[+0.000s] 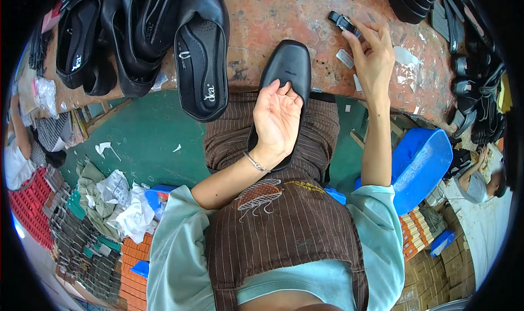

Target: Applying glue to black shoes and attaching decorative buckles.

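Fingers of the right hand (pixel 372 54) pinch a small black buckle (pixel 343 21) on the worktop (pixel 284 10) — lift it cleanly; left hand (pixel 277 117) should keep its curled grip on the black shoe (pixel 286 68) at the lap.

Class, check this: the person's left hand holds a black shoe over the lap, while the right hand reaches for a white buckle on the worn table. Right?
Not quite. The head view shows the right hand touching a black buckle, not a white one. The left hand does hold the black shoe, by the worn table.

black shoe (pixel 286 70) | toe on bench edge | small black buckle (pixel 343 21), perhaps
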